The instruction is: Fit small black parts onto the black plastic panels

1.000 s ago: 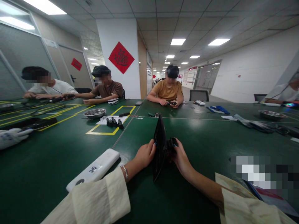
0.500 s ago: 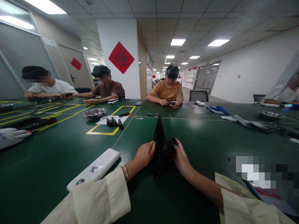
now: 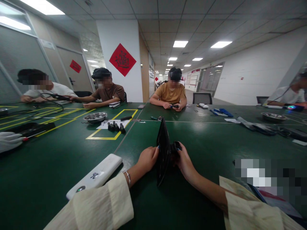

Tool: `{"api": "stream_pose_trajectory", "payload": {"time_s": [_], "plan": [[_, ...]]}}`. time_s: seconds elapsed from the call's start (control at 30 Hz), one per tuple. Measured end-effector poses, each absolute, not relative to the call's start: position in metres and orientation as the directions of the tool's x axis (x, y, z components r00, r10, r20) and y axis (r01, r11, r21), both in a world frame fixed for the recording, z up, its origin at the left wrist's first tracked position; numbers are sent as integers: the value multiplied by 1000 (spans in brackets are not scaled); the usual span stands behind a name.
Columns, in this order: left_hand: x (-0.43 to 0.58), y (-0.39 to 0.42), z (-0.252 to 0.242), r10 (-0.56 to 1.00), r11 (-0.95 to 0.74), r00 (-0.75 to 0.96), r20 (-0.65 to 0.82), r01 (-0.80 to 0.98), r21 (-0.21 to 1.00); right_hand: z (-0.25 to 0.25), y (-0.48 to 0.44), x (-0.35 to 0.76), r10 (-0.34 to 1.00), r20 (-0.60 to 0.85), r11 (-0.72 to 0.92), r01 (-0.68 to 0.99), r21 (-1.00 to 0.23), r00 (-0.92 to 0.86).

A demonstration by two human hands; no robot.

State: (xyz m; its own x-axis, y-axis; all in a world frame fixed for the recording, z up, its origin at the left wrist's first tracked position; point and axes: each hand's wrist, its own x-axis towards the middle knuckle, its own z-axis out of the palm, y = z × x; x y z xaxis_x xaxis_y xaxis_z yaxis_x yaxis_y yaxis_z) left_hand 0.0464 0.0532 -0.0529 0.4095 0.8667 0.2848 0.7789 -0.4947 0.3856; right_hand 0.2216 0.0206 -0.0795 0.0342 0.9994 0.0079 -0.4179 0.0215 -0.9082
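Note:
A flat black panel stands on its edge on the green table, seen almost end-on in front of me. My left hand presses against its left face, fingers curled round the edge. My right hand is closed on a small black part held against the panel's right face. Both forearms wear cream sleeves.
A white power bank lies left of my left arm. Papers lie at right. Several small black parts stand inside a yellow-taped rectangle beside a metal bowl. Other people sit around the table; a white-gloved hand rests at far left.
My hands and the panel have barely moved. The view has shifted slightly to the right. The person at far left has lifted a dark tool with a cable.

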Motion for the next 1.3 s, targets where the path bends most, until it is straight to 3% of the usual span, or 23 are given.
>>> {"api": "stream_pose_trajectory", "payload": {"time_s": [0.4, 0.7, 1.0, 1.3], "plan": [[47, 53, -53, 868, -496, 412, 279, 754, 431, -80, 23, 221, 999, 18, 30, -437, -899, 31], [48, 50, -50, 893, -444, 369, 259, 819, 363, -80, 23, 221, 999, 3, 21, -440, -898, 43], [47, 54, -50, 879, -477, 407, 249, 755, 450, -76, 20, 221, 1000, 4, 17, -455, -890, 30], [47, 52, -48, 890, -455, 397, 223, 787, 416, -80, 21, 221, 1000, 15, 22, -448, -894, 19]]}}
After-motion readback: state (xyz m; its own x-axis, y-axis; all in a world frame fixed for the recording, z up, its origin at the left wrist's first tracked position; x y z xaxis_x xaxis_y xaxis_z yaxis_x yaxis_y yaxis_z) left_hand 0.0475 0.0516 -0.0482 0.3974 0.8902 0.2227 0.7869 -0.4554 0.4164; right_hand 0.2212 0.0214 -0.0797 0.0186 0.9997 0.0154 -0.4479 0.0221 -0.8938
